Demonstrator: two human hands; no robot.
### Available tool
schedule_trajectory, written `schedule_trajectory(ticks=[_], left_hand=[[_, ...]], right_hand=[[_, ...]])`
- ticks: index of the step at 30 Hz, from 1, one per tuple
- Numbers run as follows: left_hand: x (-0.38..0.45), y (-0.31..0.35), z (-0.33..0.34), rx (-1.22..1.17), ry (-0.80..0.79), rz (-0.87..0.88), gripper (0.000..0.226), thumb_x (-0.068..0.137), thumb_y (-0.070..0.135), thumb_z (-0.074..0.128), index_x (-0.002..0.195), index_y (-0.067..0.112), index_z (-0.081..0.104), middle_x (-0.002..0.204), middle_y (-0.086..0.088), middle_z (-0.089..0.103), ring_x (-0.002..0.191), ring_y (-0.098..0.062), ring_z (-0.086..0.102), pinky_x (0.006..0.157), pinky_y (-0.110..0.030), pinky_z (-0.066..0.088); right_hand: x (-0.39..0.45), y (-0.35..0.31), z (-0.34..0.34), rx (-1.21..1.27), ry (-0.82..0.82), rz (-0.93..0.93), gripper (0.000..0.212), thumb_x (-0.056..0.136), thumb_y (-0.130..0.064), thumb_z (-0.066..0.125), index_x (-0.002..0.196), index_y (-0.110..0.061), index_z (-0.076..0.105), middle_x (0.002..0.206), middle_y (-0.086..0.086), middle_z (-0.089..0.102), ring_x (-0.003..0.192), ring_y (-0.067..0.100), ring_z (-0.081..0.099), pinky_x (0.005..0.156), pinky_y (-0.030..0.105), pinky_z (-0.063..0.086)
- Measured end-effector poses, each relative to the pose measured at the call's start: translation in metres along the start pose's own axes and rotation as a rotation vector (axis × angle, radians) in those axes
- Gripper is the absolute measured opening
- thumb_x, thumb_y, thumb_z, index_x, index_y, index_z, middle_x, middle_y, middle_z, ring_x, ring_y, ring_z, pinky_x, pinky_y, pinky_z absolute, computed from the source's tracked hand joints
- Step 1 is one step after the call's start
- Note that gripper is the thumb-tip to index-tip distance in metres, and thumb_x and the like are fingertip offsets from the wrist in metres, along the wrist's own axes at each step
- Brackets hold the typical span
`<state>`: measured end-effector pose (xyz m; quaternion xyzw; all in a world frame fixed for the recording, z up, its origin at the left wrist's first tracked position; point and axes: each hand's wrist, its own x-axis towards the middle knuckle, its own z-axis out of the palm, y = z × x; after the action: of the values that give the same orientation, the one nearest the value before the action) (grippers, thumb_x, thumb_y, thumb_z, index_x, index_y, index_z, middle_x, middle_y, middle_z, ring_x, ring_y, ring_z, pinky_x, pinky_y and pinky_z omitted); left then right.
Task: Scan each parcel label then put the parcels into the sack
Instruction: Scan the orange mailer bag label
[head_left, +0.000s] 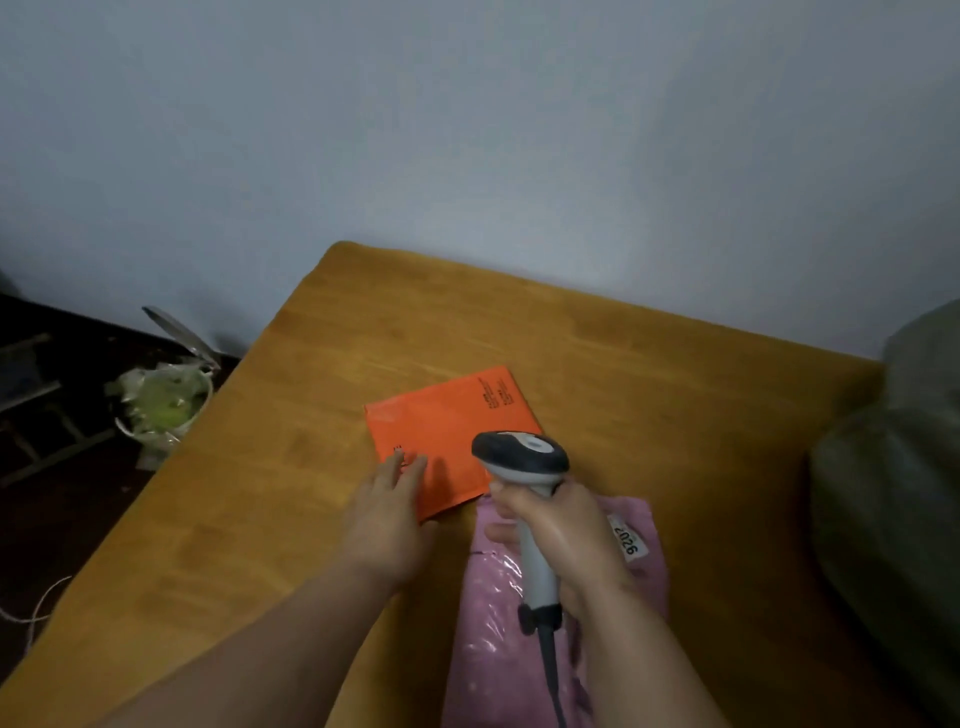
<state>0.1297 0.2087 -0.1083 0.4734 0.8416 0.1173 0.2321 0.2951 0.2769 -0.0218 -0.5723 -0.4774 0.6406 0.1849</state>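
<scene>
An orange flat parcel (447, 431) with black print lies on the wooden table (649, 389). My left hand (387, 512) rests on its near left corner with straight fingers. My right hand (563, 540) grips the handle of a grey barcode scanner (522, 460), whose head hangs over the orange parcel's near right edge. Under my right hand lies a pink plastic parcel (493, 639) with a white label (626, 535) reading 9202. A grey-green sack (893, 478) slumps at the table's right edge.
To the left, on the dark floor, stands a small bin (163, 400) lined with a plastic bag, its lid up. A white cord (36, 616) lies on the floor at the lower left. A pale wall runs behind the table.
</scene>
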Motion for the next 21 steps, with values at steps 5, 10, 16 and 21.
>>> schedule_trajectory(ticks=[5,10,16,21], left_hand=[[0.035,-0.019,0.008,0.206,-0.09,0.12,0.099,0.083,0.048,0.066,0.155,0.047,-0.001,0.166,0.004,-0.017,0.153,-0.024,-0.01,0.121,-0.043,0.012],[0.045,-0.029,0.013,0.274,-0.14,0.109,0.092,0.084,0.055,0.062,0.156,0.042,0.007,0.167,0.005,0.004,0.153,-0.022,0.007,0.117,-0.044,0.022],[0.044,-0.027,-0.006,0.149,-0.007,0.137,0.044,0.097,0.031,0.045,0.14,0.032,0.046,0.134,0.001,0.057,0.116,-0.027,0.06,0.088,-0.037,0.048],[0.028,-0.042,-0.007,0.107,-0.023,0.133,0.054,0.091,0.04,0.06,0.141,0.024,0.045,0.146,-0.001,0.044,0.132,-0.027,0.046,0.104,-0.037,0.04]], right_hand=[[0.021,0.004,0.021,0.005,0.07,0.027,0.011,0.083,-0.02,0.078,0.082,-0.01,0.075,0.086,0.014,0.077,0.07,0.024,0.077,0.085,0.051,0.059],[0.029,0.011,0.028,0.024,0.103,0.074,0.011,0.083,-0.02,0.078,0.086,-0.01,0.076,0.086,0.012,0.078,0.072,0.023,0.077,0.07,0.035,0.057],[0.027,0.009,0.026,0.067,0.106,0.061,0.008,0.084,-0.014,0.077,0.09,-0.009,0.076,0.089,0.009,0.079,0.071,0.024,0.077,0.082,0.044,0.06],[0.014,0.006,0.021,0.116,0.087,0.044,0.008,0.086,-0.016,0.077,0.092,-0.012,0.077,0.082,0.0,0.079,0.072,0.023,0.077,0.088,0.049,0.059]])
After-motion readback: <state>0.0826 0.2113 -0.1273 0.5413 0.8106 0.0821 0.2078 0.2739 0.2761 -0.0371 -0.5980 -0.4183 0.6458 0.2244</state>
